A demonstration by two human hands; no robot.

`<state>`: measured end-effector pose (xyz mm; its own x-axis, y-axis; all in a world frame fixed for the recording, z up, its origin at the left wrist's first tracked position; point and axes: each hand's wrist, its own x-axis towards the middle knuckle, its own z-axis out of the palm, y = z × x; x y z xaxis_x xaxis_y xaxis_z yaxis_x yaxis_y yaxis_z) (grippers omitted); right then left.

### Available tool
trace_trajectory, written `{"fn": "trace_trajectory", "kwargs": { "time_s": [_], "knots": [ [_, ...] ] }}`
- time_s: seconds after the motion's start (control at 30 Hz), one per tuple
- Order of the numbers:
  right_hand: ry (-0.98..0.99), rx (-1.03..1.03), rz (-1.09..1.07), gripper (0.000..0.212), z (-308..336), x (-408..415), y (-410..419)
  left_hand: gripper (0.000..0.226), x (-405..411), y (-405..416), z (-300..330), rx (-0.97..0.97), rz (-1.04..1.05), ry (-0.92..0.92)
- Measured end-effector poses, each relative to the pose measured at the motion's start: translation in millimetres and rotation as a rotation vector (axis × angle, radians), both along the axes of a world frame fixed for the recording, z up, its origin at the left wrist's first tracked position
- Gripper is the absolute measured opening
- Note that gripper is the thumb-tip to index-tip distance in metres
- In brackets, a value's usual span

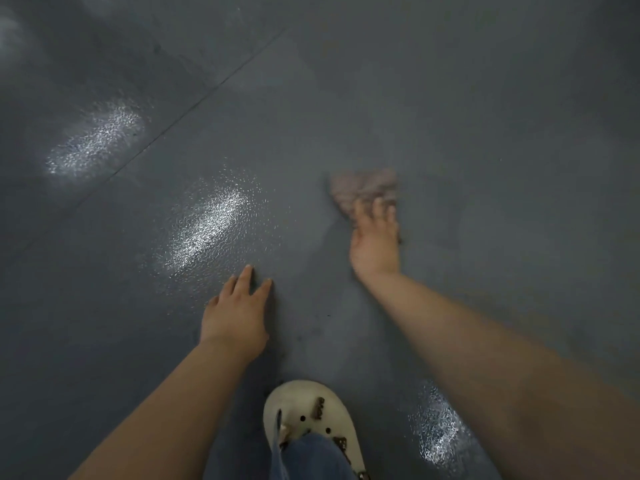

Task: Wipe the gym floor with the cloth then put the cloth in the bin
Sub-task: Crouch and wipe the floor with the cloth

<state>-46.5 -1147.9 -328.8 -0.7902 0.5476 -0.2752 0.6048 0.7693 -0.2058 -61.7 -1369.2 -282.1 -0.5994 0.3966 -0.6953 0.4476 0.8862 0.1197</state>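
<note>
The cloth (363, 190) and right hand (375, 244) are motion-blurred; finger position is indeterminate. The bottom edge cuts off the shoe (308, 414).

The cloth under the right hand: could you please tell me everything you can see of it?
The cloth is a small pinkish-brown rag, soft and apparently ribbed, though motion blur hides its weave. It lies bunched and flattened on the dark grey gym floor, spreading out beyond the fingertips. The right hand presses on its near edge with fingers spread. Nothing else touches it.
</note>
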Motion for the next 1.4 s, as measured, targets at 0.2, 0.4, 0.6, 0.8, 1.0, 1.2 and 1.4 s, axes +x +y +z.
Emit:
{"fn": "trace_trajectory", "kwargs": {
  "time_s": [0.2,0.4,0.6,0.8,1.0,1.2,1.4],
  "knots": [
    [0.048,-0.118,0.614,0.047,-7,47,-117,0.08,9,-34,6,-0.051,0.223,0.127],
    [-0.003,-0.116,0.9,0.047,-16,45,-119,0.08,23,-82,7,-0.128,0.368,0.08],
    [0.02,-0.085,0.459,0.05,-10,-13,-104,0.079,37,-111,6,-0.108,0.456,0.053],
    [-0.104,-0.154,0.664,0.058,-1,-17,-174,0.084,48,-143,5,-0.113,0.592,0.063],
    [-0.041,-0.15,1.484,0.056,1,51,-222,0.091,55,-175,1,-0.151,0.695,0.042],
    [0.132,-0.067,1.465,0.048,-8,-22,-197,0.11,65,-205,3,-0.214,0.728,-0.033],
    [-0.037,-0.036,0.754,0.067,-3,-99,-213,0.108,66,-214,0,-0.233,0.823,-0.042]
  ]
}}
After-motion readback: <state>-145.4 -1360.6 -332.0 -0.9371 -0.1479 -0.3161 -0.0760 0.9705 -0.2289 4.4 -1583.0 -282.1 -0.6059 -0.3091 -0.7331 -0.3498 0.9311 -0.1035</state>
